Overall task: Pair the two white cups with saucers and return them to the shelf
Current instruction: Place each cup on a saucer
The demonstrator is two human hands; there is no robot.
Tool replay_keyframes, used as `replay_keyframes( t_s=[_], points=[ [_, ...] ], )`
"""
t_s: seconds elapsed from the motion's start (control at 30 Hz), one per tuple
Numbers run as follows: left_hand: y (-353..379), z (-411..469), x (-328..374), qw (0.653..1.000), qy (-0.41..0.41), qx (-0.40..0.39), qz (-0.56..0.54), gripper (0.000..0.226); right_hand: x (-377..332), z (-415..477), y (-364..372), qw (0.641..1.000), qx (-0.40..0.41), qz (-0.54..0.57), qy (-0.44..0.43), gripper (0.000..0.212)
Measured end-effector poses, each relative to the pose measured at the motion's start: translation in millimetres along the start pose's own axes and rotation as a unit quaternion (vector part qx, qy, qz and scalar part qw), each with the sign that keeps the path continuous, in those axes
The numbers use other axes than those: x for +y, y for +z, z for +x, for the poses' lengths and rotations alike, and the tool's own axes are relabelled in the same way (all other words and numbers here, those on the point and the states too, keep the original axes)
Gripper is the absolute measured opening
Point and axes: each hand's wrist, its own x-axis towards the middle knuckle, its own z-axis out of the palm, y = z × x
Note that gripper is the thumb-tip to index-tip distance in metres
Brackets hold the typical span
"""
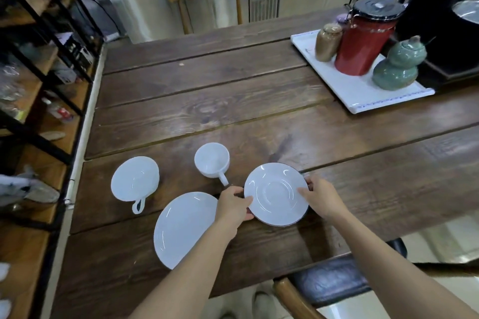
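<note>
Two white cups stand on the dark wooden table point(233, 101): a wide one point(134, 179) at the left with its handle toward me, and a smaller one point(212, 160) in the middle. One white saucer point(181, 228) lies flat near the front edge. A second saucer point(276, 193) is tilted up at the right, gripped on both rims. My left hand point(233, 206) pinches its left rim and my right hand point(320, 195) holds its right rim. The shelf point(44, 101) stands along the left side.
A white tray point(363, 96) at the back right carries a red canister, a green gourd-shaped jar and a brown jar. A dark appliance sits behind it. One wooden chair stands beyond the table, another under my right arm.
</note>
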Motion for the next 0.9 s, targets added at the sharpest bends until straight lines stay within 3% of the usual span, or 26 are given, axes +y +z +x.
replay_keyframes(
  t_s=[0.1, 0.17, 0.2, 0.3, 0.37, 0.47, 0.6, 0.67, 0.73, 0.8, 0.9],
  points=[
    [-8.3, -2.9, 4.8, 0.997, 0.016, 0.038, 0.071, 0.031, -5.2, 2.1, -10.2, 0.999, 0.012, -0.051, 0.010, 0.011],
    [-19.9, -12.4, 11.8, 0.984, 0.054, 0.091, 0.142, 0.024, -14.9, 3.0, -15.3, 0.990, 0.082, -0.110, 0.022, 0.027],
    [-26.1, -15.6, 14.1, 0.978, 0.081, 0.126, 0.148, 0.031, -20.9, 4.0, -15.9, 0.985, 0.115, -0.126, 0.011, 0.029],
    [-46.4, -20.9, 20.8, 0.958, 0.160, 0.224, 0.080, 0.044, -41.4, 10.5, -5.7, 0.988, 0.122, -0.081, -0.055, 0.022],
    [-59.2, -14.3, 25.9, 0.954, 0.172, 0.246, -0.016, 0.038, -55.5, 16.8, 10.0, 0.992, 0.079, -0.018, -0.095, 0.023],
    [-73.0, 4.6, 32.4, 0.956, 0.104, 0.192, -0.197, 0.016, -82.4, 23.4, 36.3, 0.983, -0.031, 0.173, -0.055, 0.044],
    [-85.4, 19.4, 36.1, 0.943, 0.008, 0.047, -0.330, 0.052, -115.9, 32.2, 67.4, 0.927, -0.171, 0.333, 0.021, 0.080],
    [-88.3, 28.5, 31.8, 0.944, -0.004, -0.016, -0.329, 0.049, -123.1, 37.4, 78.3, 0.913, -0.215, 0.346, 0.038, 0.094],
    [-88.1, 36.4, 27.0, 0.946, -0.005, -0.071, -0.316, 0.045, -125.5, 41.7, 84.7, 0.899, -0.250, 0.355, 0.060, 0.093],
    [-86.2, 43.0, 25.0, 0.944, 0.005, -0.095, -0.316, 0.047, -126.2, 45.1, 89.6, 0.886, -0.275, 0.367, 0.066, 0.073],
    [-84.8, 44.7, 27.2, 0.945, 0.033, -0.081, -0.314, 0.038, -130.1, 45.9, 92.3, 0.901, -0.256, 0.344, 0.058, 0.060]
  ],
)
